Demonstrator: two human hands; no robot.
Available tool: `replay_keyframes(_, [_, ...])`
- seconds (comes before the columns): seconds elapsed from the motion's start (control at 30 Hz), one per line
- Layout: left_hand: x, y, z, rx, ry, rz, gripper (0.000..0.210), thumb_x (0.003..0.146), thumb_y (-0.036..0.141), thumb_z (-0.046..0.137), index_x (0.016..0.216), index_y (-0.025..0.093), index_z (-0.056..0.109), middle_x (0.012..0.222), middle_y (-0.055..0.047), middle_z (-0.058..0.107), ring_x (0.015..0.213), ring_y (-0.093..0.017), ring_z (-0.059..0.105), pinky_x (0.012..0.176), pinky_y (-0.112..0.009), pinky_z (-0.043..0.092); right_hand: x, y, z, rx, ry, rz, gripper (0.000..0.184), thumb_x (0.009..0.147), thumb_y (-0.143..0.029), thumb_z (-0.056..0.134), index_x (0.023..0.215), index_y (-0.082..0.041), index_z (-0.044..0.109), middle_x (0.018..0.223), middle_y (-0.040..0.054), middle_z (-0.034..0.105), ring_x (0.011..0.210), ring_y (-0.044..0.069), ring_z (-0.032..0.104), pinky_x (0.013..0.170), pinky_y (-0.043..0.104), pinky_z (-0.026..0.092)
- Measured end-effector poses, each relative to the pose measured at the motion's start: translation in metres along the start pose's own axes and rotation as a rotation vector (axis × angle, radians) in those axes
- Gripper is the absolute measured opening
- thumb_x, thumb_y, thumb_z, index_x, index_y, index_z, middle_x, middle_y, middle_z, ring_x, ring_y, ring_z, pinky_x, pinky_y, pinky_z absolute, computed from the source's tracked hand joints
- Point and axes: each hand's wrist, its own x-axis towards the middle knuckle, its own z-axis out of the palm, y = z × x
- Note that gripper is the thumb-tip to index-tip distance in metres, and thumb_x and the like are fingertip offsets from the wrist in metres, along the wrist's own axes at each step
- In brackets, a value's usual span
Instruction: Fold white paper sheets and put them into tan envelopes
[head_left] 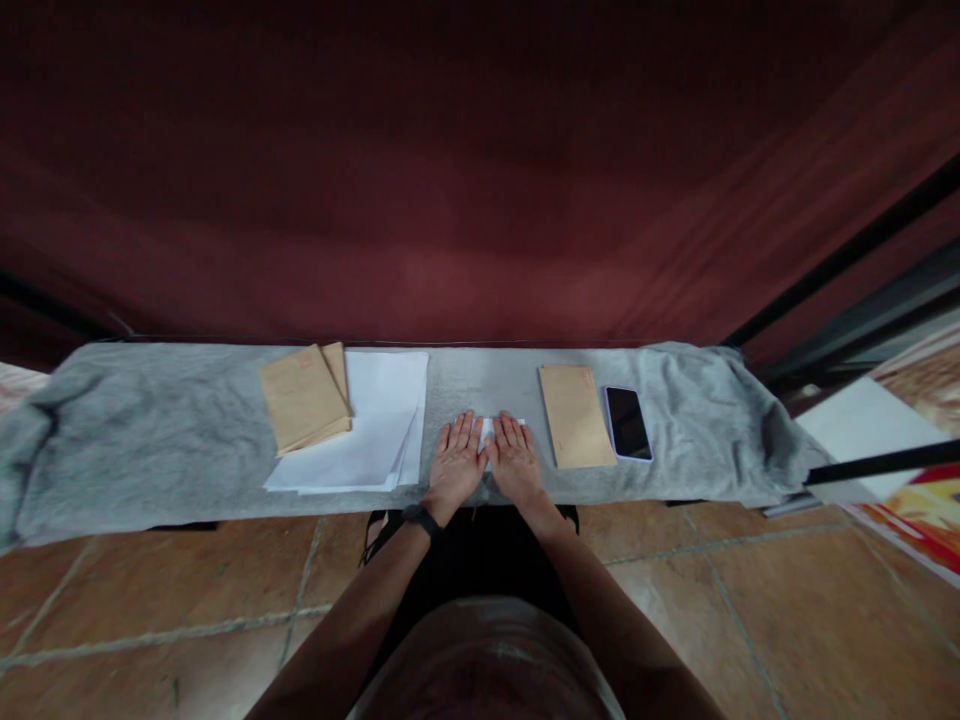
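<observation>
Rests left hand (457, 468) and right hand (516, 464) open and flat, gripping nothing, on small white paper (487, 429) upon grey cloth (480, 380), between white sheets (384, 395) and brown envelope (576, 416).

We face a broad, dark red backdrop (480, 200), its upper part sunk in shadow, with a long, narrow table (165, 430) draped in rumpled grey cloth running along its foot. Below us spread brownish-orange floor tiles (847, 610) split by pale grout lines (195, 630), some catching a dull sheen. We see black bars (847, 255) slanting at either side, and a red-and-yellow printed panel (926, 510) at right.
</observation>
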Motion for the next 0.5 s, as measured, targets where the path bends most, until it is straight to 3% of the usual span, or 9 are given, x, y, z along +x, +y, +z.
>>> replay_keyframes(0.2, [0.0,0.0,0.001,-0.021,0.011,-0.021,0.06,0.101,0.037,0.03,0.154,0.011,0.036,0.162,-0.014,0.033,0.151,-0.026,0.027,0.124,-0.048,0.021,-0.004,0.002,0.005,0.008,0.081,-0.023,0.05,0.105,-0.032,0.035,0.149,-0.011,0.045,0.155,0.0166,0.044,0.146,0.027,0.038,0.12,0.049,0.026])
replay_keyframes(0.5, [-0.004,-0.003,0.006,0.009,0.033,-0.053,0.063,0.102,0.045,0.031,0.154,0.01,0.036,0.162,-0.015,0.032,0.151,-0.027,0.027,0.123,-0.048,0.022,-0.013,0.01,0.005,-0.024,0.079,-0.003,0.053,0.105,-0.035,0.039,0.152,-0.01,0.041,0.157,0.0187,0.039,0.147,0.03,0.034,0.119,0.05,0.026])
